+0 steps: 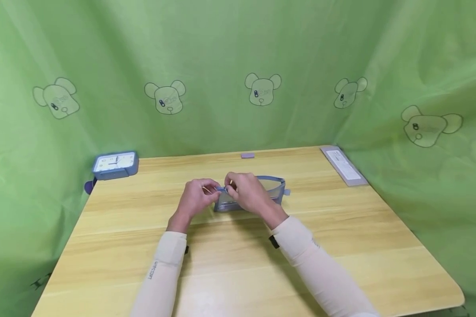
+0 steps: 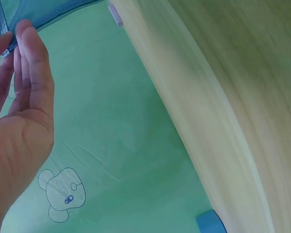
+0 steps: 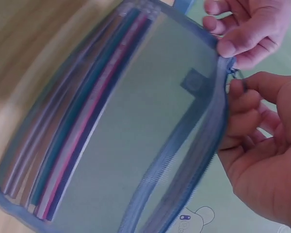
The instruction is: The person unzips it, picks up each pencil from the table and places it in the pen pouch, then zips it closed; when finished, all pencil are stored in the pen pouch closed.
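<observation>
A see-through mesh pencil case point(image 1: 277, 193) with blue zipper edging stands on the table, its zipper gaping along most of the top. Several pencils or pens point(image 3: 89, 109) lie along its bottom, seen through the mesh in the right wrist view. My left hand point(image 1: 196, 199) pinches the left top corner of the case, at the zipper's end. Close beside it, my right hand point(image 1: 249, 192) pinches the small zipper pull point(image 3: 236, 74) between thumb and forefinger. In the left wrist view, only that blue corner point(image 2: 9, 46) shows between the left fingertips.
A blue clock point(image 1: 116, 164) sits at the table's back left corner, with a purple rounded thing point(image 1: 89, 187) beside it. At the back edge lies a small purple block point(image 1: 247, 156). A flat grey-purple item with a white label point(image 1: 344, 165) lies along the right edge. Green curtain point(image 1: 222, 132) surrounds the table.
</observation>
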`<state>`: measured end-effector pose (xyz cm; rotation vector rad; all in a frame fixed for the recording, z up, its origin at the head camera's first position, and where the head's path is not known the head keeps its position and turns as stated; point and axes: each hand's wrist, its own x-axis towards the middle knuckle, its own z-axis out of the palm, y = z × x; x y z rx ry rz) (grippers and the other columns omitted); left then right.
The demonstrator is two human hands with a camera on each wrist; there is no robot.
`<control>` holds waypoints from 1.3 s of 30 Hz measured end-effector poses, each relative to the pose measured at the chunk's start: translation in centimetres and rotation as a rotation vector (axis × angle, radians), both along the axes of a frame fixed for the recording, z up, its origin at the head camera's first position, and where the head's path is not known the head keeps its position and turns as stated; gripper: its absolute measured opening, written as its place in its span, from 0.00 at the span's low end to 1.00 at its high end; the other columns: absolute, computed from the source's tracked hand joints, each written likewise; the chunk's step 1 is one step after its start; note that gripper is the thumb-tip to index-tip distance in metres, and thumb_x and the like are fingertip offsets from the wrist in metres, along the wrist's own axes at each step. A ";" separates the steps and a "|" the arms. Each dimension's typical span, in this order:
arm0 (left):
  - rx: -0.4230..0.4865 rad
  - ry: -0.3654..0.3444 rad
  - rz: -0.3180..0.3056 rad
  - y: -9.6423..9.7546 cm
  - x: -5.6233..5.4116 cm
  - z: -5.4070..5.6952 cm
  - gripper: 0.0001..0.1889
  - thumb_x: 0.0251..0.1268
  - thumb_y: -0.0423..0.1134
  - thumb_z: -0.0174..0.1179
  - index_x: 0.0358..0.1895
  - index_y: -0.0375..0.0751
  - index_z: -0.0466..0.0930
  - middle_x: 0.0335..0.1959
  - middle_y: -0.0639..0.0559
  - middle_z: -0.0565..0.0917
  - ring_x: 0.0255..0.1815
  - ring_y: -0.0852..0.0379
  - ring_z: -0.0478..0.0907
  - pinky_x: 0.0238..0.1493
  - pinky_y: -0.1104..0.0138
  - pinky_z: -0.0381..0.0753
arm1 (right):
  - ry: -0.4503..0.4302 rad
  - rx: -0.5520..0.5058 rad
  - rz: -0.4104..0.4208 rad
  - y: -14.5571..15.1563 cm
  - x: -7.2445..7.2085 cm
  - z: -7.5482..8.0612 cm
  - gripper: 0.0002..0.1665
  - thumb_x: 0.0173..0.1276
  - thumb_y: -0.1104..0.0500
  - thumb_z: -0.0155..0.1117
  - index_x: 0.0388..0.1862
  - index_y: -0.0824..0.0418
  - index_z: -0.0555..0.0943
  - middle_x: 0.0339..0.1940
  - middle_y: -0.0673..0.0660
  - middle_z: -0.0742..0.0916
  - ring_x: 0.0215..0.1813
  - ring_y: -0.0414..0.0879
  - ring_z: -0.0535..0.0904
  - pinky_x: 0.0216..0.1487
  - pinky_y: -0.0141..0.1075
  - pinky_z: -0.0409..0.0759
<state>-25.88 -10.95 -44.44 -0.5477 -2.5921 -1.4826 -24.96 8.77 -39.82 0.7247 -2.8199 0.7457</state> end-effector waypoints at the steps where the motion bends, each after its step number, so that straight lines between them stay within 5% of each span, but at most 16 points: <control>1: -0.001 0.004 -0.008 0.0 0.0 -0.1 0.07 0.64 0.30 0.72 0.44 0.34 0.92 0.38 0.40 0.93 0.37 0.51 0.90 0.42 0.64 0.96 | 0.013 0.003 -0.002 0.1 0.1 -0.2 0.04 0.78 0.62 0.65 0.44 0.59 0.86 0.37 0.55 0.92 0.35 0.43 0.86 0.33 0.29 0.87; 13: 0.002 -0.021 0.026 -0.4 0.3 0.1 0.07 0.66 0.31 0.72 0.44 0.36 0.92 0.37 0.42 0.92 0.33 0.53 0.90 0.40 0.64 0.96 | 0.106 0.001 -0.059 3.2 -0.1 -0.8 0.05 0.76 0.64 0.64 0.41 0.60 0.87 0.35 0.55 0.91 0.32 0.43 0.83 0.31 0.31 0.85; 26: -0.006 -0.050 0.070 -3.0 0.3 0.6 0.06 0.67 0.32 0.70 0.44 0.36 0.92 0.38 0.41 0.92 0.34 0.51 0.90 0.39 0.61 0.95 | 0.040 -0.077 -0.289 12.9 -0.6 -1.0 0.07 0.72 0.66 0.61 0.41 0.62 0.87 0.34 0.60 0.91 0.34 0.52 0.87 0.32 0.39 0.87; 35: -0.039 -0.075 0.082 -3.2 0.3 0.7 0.07 0.68 0.32 0.70 0.45 0.35 0.92 0.39 0.40 0.93 0.35 0.49 0.92 0.41 0.60 0.96 | 0.040 -0.058 -0.256 13.2 -0.7 -0.7 0.05 0.72 0.65 0.62 0.41 0.62 0.86 0.37 0.60 0.91 0.36 0.52 0.85 0.37 0.41 0.86; 39: -0.034 -0.073 0.077 -3.4 0.2 0.6 0.07 0.68 0.32 0.70 0.46 0.35 0.91 0.40 0.40 0.93 0.35 0.50 0.91 0.41 0.61 0.96 | 0.044 -0.057 -0.175 12.3 -0.9 -0.8 0.08 0.74 0.62 0.67 0.49 0.64 0.86 0.50 0.63 0.90 0.50 0.60 0.87 0.55 0.54 0.91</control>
